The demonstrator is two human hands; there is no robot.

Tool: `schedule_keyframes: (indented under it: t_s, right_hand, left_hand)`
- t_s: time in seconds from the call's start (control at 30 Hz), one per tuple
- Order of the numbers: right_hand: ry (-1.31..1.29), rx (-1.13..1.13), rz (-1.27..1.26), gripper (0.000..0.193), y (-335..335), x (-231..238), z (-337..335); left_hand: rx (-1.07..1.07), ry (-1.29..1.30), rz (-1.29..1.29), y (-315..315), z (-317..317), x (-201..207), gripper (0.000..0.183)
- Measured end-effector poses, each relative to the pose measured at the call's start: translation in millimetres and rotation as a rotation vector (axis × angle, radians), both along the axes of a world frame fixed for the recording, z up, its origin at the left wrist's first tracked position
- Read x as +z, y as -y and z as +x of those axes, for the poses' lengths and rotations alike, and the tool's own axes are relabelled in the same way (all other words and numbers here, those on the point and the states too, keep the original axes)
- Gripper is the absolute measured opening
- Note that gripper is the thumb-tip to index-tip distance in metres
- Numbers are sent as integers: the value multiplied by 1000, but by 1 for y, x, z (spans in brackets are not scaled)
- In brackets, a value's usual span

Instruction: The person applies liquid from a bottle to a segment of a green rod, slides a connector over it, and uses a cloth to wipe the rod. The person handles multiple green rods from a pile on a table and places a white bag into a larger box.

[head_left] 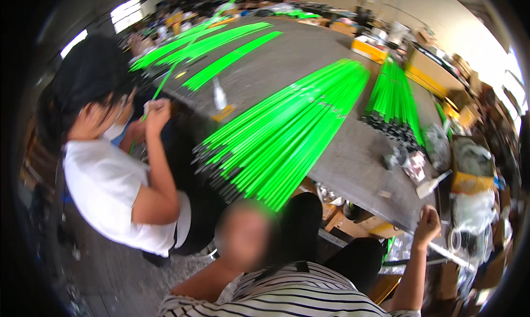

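We've got a spread of rods on our counter, a squeeze bottle to its left, a second rod bundle right, and a co-worker at our left!

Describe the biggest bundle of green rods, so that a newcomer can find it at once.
Find the grey table. At its near edge, mid-picture, lies the bundle of green rods, dark-tipped at lower left. It spreads wider than every other bundle.

Both forearms are bent, left hand blurred, right hand curled inward
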State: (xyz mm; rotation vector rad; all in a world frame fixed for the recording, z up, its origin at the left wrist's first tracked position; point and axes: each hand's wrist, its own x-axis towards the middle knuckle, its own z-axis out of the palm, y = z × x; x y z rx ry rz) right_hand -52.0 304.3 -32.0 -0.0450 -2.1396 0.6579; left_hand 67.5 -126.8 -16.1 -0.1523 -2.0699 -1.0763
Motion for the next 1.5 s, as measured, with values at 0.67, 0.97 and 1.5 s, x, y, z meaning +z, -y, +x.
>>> schedule_keyframes:
  t_s: [0.67,0.97,1.5]
  right_hand:
    - [122,-96,-104,32,-14,15,41]
    - [36,-184,159,20,-105,85,0]
    - [936,-323,665,69,-259,163,-180]
  left_hand:
    - [-320,75,-164,-98,-4,8,10]
    - [-390,81,-360,-157,-66,0,11]
    - [-234,112,-529,-230,-189,-8,15]
